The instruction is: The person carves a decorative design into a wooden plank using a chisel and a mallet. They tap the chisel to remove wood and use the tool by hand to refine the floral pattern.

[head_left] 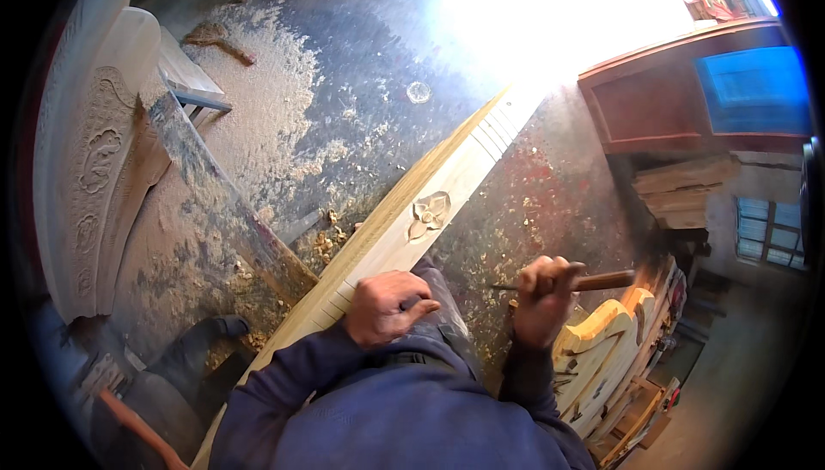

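A long pale wooden beam (395, 253) slants from lower left to upper right in front of me. A four-petalled flower (430, 213) is carved in relief on its face, and dark lines cross the wood near both ends. My left hand (391, 308) is curled at the beam's near edge, by my lap. Something small and dark shows between its thumb and fingers, too little to name. Off to the right of the beam, my right hand (543, 300) grips a chisel (604, 281). Its thin dark blade points left, and its wooden handle sticks out to the right.
Carved pale wooden panels (99, 161) stand at the left, beside a dusty plank (228, 199) that reaches the beam. Sawdust (258, 83) and shavings cover the floor. To my right is a bench (601, 358) with cut wood and tools; a reddish cabinet (649, 105) stands beyond.
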Demonstrator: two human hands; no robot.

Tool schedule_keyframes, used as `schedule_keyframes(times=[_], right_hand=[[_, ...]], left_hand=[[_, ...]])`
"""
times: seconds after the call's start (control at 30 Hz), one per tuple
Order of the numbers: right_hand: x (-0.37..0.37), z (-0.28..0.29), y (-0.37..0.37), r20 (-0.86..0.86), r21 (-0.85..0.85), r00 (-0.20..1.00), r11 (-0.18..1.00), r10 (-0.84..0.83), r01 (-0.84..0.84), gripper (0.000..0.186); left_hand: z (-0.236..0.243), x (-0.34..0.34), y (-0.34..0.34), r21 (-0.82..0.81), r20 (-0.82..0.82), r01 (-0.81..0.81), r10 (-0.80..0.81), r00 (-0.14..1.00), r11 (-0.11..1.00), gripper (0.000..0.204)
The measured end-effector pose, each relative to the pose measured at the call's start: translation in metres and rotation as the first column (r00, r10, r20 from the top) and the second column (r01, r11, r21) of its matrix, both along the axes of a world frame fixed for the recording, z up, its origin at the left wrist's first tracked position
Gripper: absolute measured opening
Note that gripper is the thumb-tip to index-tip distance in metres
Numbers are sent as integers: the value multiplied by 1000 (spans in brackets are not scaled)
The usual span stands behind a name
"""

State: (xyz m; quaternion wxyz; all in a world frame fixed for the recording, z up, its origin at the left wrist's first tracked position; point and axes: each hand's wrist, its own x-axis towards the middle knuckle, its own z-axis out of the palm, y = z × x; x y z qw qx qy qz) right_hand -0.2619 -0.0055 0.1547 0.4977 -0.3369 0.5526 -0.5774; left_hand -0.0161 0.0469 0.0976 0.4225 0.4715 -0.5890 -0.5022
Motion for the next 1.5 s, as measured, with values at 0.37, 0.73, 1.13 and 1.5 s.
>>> schedule_keyframes(times=[0.37, 0.73, 1.13, 1.5], right_hand=[[129, -62, -39, -872, -382, 481, 492, 88, -782, 19], [147, -94, -46, -827, -466, 557, 456, 81, -758, 28], [148, -97, -49, -772, -511, 624, 468, 119, -721, 35], [149, -95, -49, -782, -496, 613, 483, 112, -721, 30]], left_hand=[[1, 21, 32, 430, -314, -203, 357, 880, 880, 141], [15, 23, -4, 615, -191, -340, 553, 811, 711, 145], [13, 18, -5, 556, -218, -392, 583, 782, 733, 128], [21, 16, -10, 578, -165, -440, 627, 761, 687, 130]])
